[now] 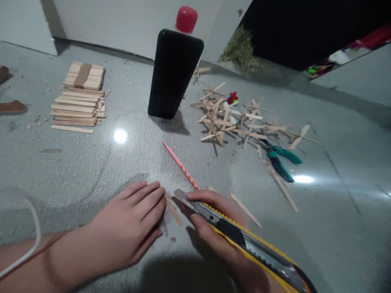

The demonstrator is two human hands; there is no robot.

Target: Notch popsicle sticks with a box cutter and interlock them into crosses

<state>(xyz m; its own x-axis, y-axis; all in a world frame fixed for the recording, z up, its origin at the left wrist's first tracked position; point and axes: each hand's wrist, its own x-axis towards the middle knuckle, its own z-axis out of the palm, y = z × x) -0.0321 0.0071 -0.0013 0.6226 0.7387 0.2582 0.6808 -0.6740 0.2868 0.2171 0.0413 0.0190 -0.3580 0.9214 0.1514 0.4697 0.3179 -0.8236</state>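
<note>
My left hand [131, 221] presses down on a wooden craft stick [174, 211], its fingers close together over one end. A thin clear strip [165, 228] pokes out beneath those fingers; I cannot tell what it is. In my right hand [218, 240] is a yellow box cutter [235, 232], with the thumb and a finger close behind its blade. The blade tip hovers just right of the craft stick, apart from it as far as I can see. A pink pencil [180, 165] lies beyond the blade.
A dark phone [175, 73] stands upright before a red-capped bottle [186, 19]. Craft sticks [75, 106] are stacked at left, below a banded bundle [96, 77]. Crossed sticks [214, 118] are heaped at right, near green-handled pliers [279, 160]. A white cable [36, 228] crosses my left forearm.
</note>
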